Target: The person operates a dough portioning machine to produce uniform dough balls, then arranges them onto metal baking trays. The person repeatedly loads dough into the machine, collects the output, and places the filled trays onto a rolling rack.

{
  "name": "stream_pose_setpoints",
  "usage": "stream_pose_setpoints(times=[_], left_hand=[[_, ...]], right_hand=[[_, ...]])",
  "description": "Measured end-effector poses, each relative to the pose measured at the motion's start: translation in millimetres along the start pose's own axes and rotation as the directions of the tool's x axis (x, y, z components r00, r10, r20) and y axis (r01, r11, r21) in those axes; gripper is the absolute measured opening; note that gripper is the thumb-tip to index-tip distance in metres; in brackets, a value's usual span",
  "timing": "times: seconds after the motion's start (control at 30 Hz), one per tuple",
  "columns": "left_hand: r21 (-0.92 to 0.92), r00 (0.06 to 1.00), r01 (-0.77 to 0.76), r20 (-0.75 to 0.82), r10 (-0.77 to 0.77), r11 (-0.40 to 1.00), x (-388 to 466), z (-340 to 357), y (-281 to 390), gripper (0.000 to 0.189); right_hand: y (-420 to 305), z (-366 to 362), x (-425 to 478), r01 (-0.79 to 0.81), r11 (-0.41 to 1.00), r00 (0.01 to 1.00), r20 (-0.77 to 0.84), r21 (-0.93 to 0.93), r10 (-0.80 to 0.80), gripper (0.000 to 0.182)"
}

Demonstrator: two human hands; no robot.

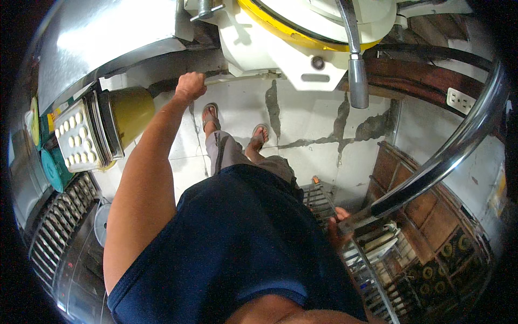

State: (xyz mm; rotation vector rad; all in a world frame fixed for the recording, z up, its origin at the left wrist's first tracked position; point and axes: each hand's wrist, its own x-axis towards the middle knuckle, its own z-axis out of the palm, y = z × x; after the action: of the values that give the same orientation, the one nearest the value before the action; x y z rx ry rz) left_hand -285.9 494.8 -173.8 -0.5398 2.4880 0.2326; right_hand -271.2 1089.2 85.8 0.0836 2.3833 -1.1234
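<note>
My left hand (192, 86) is closed in a fist at the end of my outstretched arm, above the tiled floor. Nothing shows in it, and it is below the edge of a shiny metal-covered surface (109, 36). Beside that arm, a stack of metal trays (106, 129) rests tilted by a yellow bucket (131, 113). Several small pale dough pieces (83, 132) sit in rows on the outermost tray. My right hand (339, 224) is low at my side, against the metal frame of a slatted rack (366, 259). My shirt and the frame partly hide it, so its grip is unclear.
Ahead stands a white machine (259, 48) with a yellow-edged round part and a lever handle (358, 81). A curved chrome tube (441, 158) arcs across the right. A wall outlet (460, 100) and a teal lid (56, 170) flank the cracked tile floor (238, 97).
</note>
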Motion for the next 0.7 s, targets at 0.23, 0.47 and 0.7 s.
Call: stream_pose_setpoints(times=[0.23, 0.47, 0.7], left_hand=[[0.009, 0.999, 0.016, 0.029, -0.017, 1.000, -1, -6, 2, 0.027], [-0.014, 1.000, 0.031, 0.003, -0.031, 0.999, 1, -4, 2, 0.024], [-0.015, 0.999, 0.032, 0.008, -0.032, 0.999, -4, -5, 3, 0.026]], right_hand=[[4, 0, -3, 0.016, 0.998, 0.999, -0.045, -0.059, -0.019, 0.044], [-14, 4, 3, 0.103, 0.990, 0.995, 0.010, -0.094, -0.103, 0.031], [19, -9, 2, 0.173, 0.966, 0.984, 0.063, -0.190, -0.164, 0.033]])
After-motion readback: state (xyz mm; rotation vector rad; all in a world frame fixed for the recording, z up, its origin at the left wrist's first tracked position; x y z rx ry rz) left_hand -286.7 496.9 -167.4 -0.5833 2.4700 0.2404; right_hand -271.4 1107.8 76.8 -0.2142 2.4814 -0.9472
